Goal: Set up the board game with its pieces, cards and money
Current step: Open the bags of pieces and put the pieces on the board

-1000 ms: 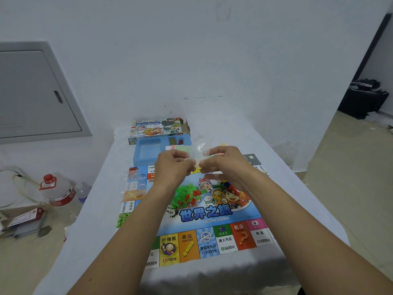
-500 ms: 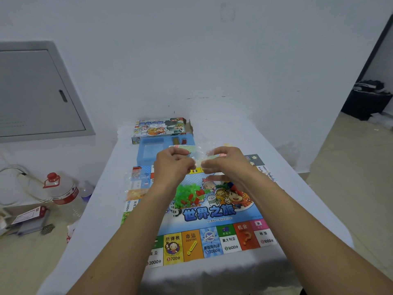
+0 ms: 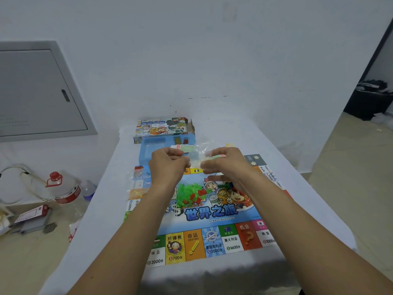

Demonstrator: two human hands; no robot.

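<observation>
The colourful game board [image 3: 212, 237] lies flat on the white table [image 3: 102, 209]. A heap of green and red plastic houses [image 3: 190, 195] sits on its middle. Both hands are raised above the board's far half. My left hand [image 3: 168, 167] and my right hand [image 3: 223, 165] each pinch one side of a clear plastic bag of paper money [image 3: 196, 156]; pale green and pink notes show through it. Behind the hands stand the blue plastic tray insert [image 3: 148, 149] and the printed game box [image 3: 161, 127].
A clear packet with small pieces [image 3: 138, 173] lies on the board's far left corner. On the floor to the left stand a big water bottle with a red cap [image 3: 63, 188] and some flat items [image 3: 32, 218]. A grey wall panel [image 3: 36, 92] is at the left.
Both hands stay on the bag and have hardly moved; the view has shifted slightly.
</observation>
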